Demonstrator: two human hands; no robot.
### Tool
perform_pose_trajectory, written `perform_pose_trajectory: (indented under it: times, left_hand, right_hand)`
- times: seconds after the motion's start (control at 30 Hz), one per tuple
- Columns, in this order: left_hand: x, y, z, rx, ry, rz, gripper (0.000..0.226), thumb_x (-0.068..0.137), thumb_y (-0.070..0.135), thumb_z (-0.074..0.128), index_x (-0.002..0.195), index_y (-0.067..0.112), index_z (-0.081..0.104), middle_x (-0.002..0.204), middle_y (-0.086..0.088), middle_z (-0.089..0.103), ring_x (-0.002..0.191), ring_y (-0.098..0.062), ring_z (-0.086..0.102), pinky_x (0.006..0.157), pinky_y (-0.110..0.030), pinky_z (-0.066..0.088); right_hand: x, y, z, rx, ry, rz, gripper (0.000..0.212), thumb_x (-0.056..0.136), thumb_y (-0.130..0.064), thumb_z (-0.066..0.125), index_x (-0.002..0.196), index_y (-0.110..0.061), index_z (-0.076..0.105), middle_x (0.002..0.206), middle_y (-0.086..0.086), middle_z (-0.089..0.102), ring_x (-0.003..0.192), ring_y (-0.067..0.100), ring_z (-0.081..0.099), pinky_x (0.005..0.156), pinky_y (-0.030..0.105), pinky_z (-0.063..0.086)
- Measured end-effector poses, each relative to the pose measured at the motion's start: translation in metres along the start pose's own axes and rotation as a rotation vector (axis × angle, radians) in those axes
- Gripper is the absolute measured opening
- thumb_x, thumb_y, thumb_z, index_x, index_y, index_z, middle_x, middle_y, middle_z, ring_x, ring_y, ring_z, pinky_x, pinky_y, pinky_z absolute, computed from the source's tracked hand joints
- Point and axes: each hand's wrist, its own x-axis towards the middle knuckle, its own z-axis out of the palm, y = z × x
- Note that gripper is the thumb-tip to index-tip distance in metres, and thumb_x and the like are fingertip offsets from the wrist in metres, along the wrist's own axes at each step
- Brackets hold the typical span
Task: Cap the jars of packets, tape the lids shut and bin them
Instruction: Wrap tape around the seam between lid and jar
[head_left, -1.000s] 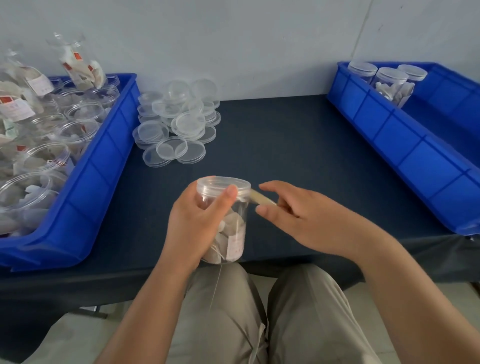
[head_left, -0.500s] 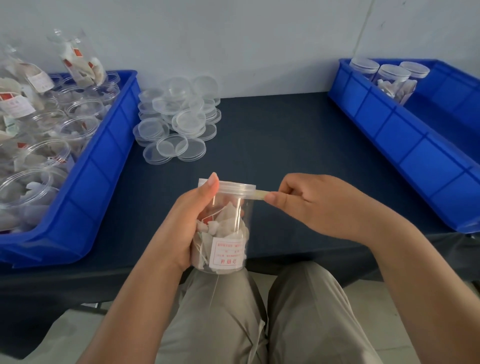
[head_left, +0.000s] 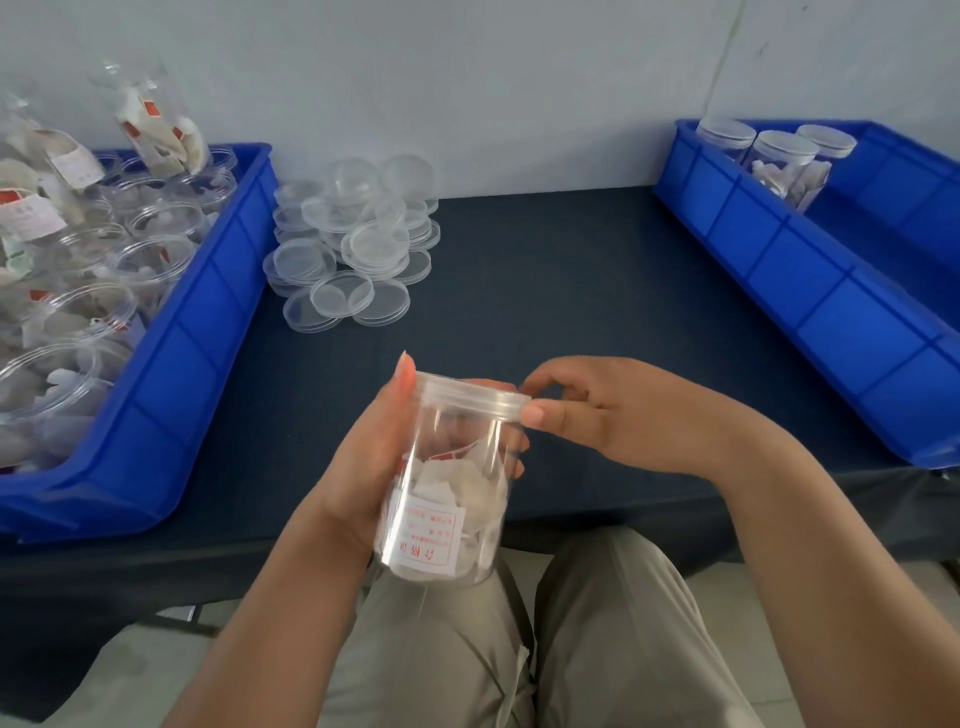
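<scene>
The jar (head_left: 447, 488) with the packets (head_left: 467, 483) in it is up off the bench (head_left: 571, 291), over the near edge, lid (head_left: 467, 397) already on. The left grip (head_left: 363, 467) is clamped round the jar's body, one fingertip poking up beside the lid. The right grip (head_left: 613, 410) is pinched onto the lid's rim on the side away from the left grip, thumb right on the seam where lid meets jar.

Honestly can't make out any tape from here, clear on clear, so I'm only guessing this is the sealing bit. If so, I'd press that thumb flat along the seam and turn the jar with the left grip instead of chasing round it, so the strip sits half on lid, half on jar, no wrinkles. Go easy squeezing the body, it looks like thin plastic.

Further out: spare lids (head_left: 353, 244) piled ahead of the left grip, the bin of open jars (head_left: 171, 364) off its outer side, and the done jars (head_left: 779, 161) in the far bin (head_left: 810, 280) well past the right grip.
</scene>
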Motion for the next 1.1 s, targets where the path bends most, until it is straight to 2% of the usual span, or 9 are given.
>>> perform_pose_trajectory:
  times: [0.13, 0.23, 0.33, 0.47, 0.57, 0.67, 0.77, 0.93, 1.1]
  left_hand:
    - [0.007, -0.004, -0.008, 0.071, -0.097, -0.049, 0.114, 0.081, 0.085, 0.065, 0.158, 0.005, 0.044, 0.123, -0.03, 0.063, 0.105, -0.04, 0.069, 0.095, -0.049, 0.056]
    - [0.007, -0.001, -0.018, 0.279, -0.051, -0.072, 0.107, 0.079, 0.096, 0.049, 0.158, 0.024, 0.049, 0.14, -0.023, 0.065, 0.127, -0.04, 0.065, 0.105, -0.057, 0.052]
    - [0.006, 0.0, -0.017, 0.478, 0.129, 0.008, 0.095, 0.072, 0.103, 0.045, 0.145, 0.045, 0.061, 0.144, -0.002, 0.068, 0.134, -0.025, 0.064, 0.109, -0.047, 0.053]
    - [0.009, -0.007, -0.007, 0.749, 0.508, 0.312, 0.078, 0.078, 0.102, 0.034, 0.112, 0.046, 0.078, 0.109, 0.008, 0.081, 0.106, -0.008, 0.076, 0.085, -0.027, 0.062]
    - [0.008, -0.016, 0.005, 0.69, 0.545, 0.344, 0.066, 0.091, 0.091, 0.026, 0.131, 0.055, 0.065, 0.121, 0.022, 0.074, 0.113, 0.004, 0.069, 0.084, -0.013, 0.058]
    - [0.008, -0.022, 0.014, 0.749, 0.577, 0.392, 0.059, 0.086, 0.081, 0.043, 0.136, 0.051, 0.049, 0.123, 0.033, 0.062, 0.117, 0.006, 0.064, 0.085, -0.01, 0.053]
    - [0.008, -0.02, 0.019, 0.885, 0.673, 0.431, 0.079, 0.066, 0.079, 0.07, 0.135, 0.047, 0.05, 0.128, 0.025, 0.061, 0.119, 0.007, 0.06, 0.084, -0.005, 0.048]
    - [0.006, -0.022, 0.022, 0.884, 0.692, 0.491, 0.099, 0.068, 0.075, 0.075, 0.154, 0.043, 0.038, 0.127, 0.047, 0.053, 0.122, 0.015, 0.056, 0.089, -0.002, 0.046]
    - [0.011, -0.018, 0.017, 0.933, 0.775, 0.495, 0.081, 0.062, 0.078, 0.074, 0.134, 0.048, 0.051, 0.117, 0.048, 0.056, 0.11, 0.016, 0.06, 0.081, -0.002, 0.047]
  right_hand:
    - [-0.003, 0.002, 0.001, 0.122, -0.072, -0.136, 0.048, 0.093, -0.083, 0.048, 0.137, -0.062, 0.052, 0.115, -0.029, 0.068, 0.098, -0.015, 0.059, 0.084, 0.025, 0.042]
    - [-0.005, 0.008, 0.004, 0.155, -0.067, -0.151, 0.07, 0.085, -0.09, 0.047, 0.15, -0.067, 0.037, 0.133, -0.041, 0.057, 0.112, -0.019, 0.054, 0.091, 0.02, 0.041]
    - [-0.006, 0.012, 0.007, 0.157, -0.031, -0.156, 0.065, 0.088, -0.088, 0.05, 0.149, -0.068, 0.038, 0.141, -0.044, 0.052, 0.125, -0.018, 0.051, 0.104, 0.022, 0.042]
    - [-0.004, 0.01, 0.011, 0.181, 0.141, -0.101, 0.053, 0.088, -0.085, 0.051, 0.137, -0.068, 0.05, 0.129, -0.048, 0.057, 0.12, -0.016, 0.054, 0.097, 0.02, 0.045]
    - [-0.003, 0.006, 0.017, 0.117, 0.246, -0.074, 0.047, 0.089, -0.087, 0.046, 0.132, -0.069, 0.051, 0.123, -0.051, 0.056, 0.114, -0.018, 0.054, 0.09, 0.018, 0.046]
    - [-0.004, 0.0, 0.023, 0.148, 0.29, -0.073, 0.041, 0.095, -0.081, 0.048, 0.131, -0.063, 0.057, 0.123, -0.047, 0.059, 0.115, -0.015, 0.056, 0.094, 0.021, 0.048]
    - [-0.006, -0.005, 0.025, 0.105, 0.299, -0.051, 0.048, 0.092, -0.083, 0.046, 0.133, -0.061, 0.058, 0.125, -0.044, 0.061, 0.116, -0.01, 0.059, 0.098, 0.029, 0.052]
    - [-0.008, -0.011, 0.033, 0.043, 0.342, -0.016, 0.061, 0.086, -0.089, 0.038, 0.136, -0.06, 0.055, 0.124, -0.036, 0.066, 0.112, -0.002, 0.063, 0.093, 0.036, 0.058]
    - [-0.006, -0.009, 0.036, 0.014, 0.238, 0.022, 0.062, 0.091, -0.088, 0.035, 0.143, -0.057, 0.048, 0.127, -0.032, 0.065, 0.113, 0.0, 0.063, 0.096, 0.033, 0.055]
